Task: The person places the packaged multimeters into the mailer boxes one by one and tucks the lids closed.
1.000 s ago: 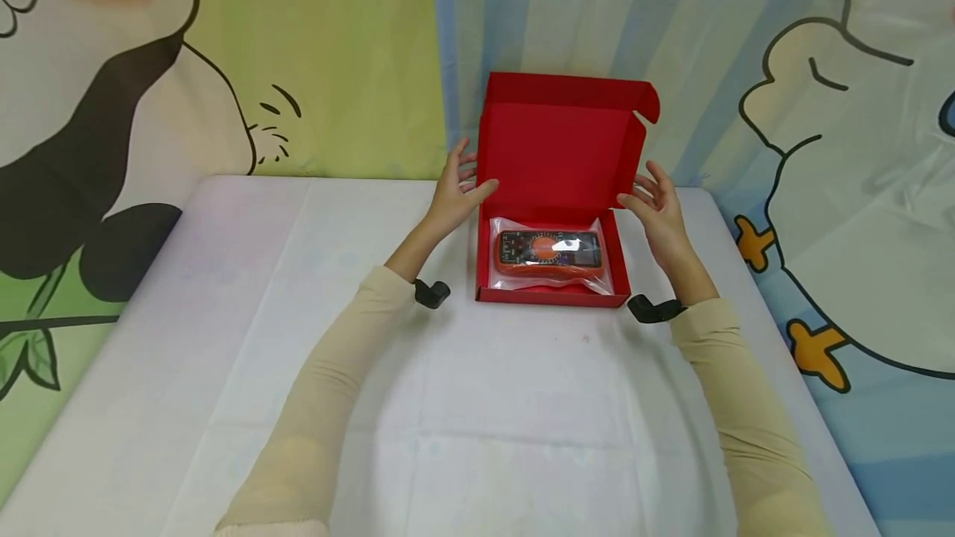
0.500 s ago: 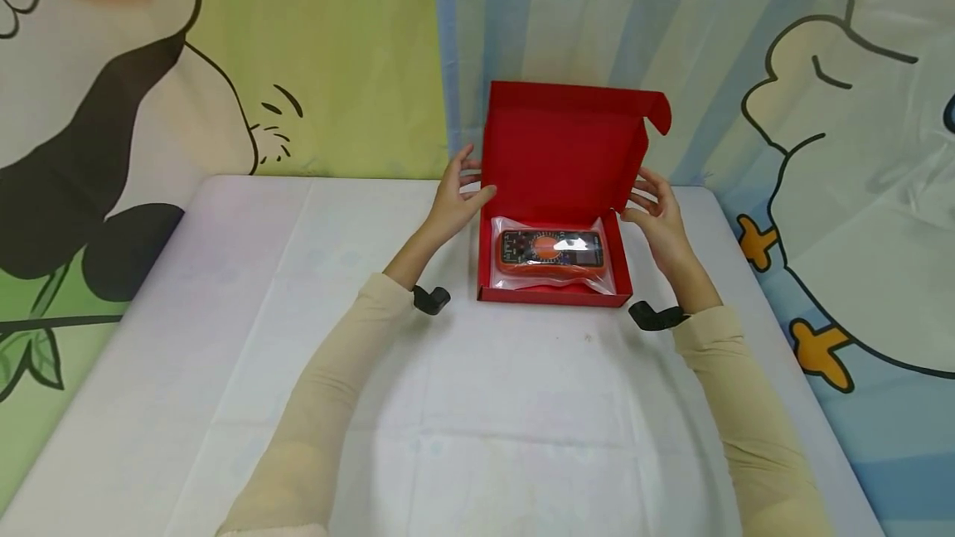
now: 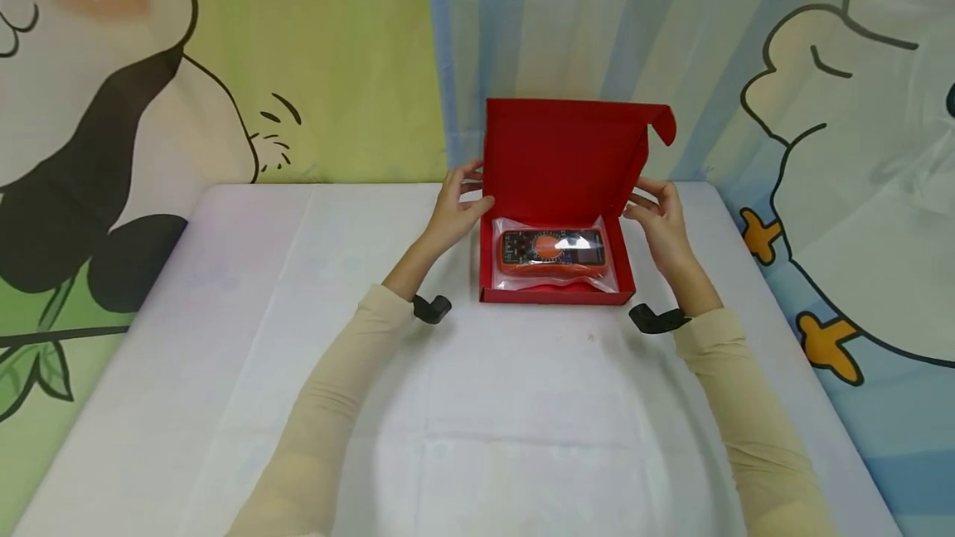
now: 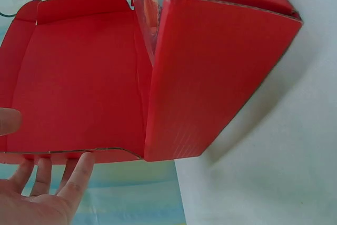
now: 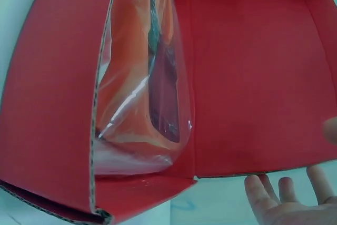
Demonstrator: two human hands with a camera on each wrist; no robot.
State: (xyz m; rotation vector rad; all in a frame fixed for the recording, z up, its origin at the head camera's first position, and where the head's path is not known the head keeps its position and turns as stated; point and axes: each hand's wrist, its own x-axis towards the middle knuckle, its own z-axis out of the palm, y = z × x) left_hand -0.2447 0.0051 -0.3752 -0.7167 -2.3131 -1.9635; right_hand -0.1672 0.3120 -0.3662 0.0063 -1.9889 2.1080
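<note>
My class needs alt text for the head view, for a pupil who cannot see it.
An open red cardboard box on a white table holds an orange-and-black multimeter in a clear plastic bag. A person's bare left hand and right hand are at opposite sides of the box's raised red lid.

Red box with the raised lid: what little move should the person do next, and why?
Maybe tip the lid a little forward over the red box, because it stands raised, the left grip and right grip are at its opposite sides, and the meter lies inside in its clear bag.
</note>
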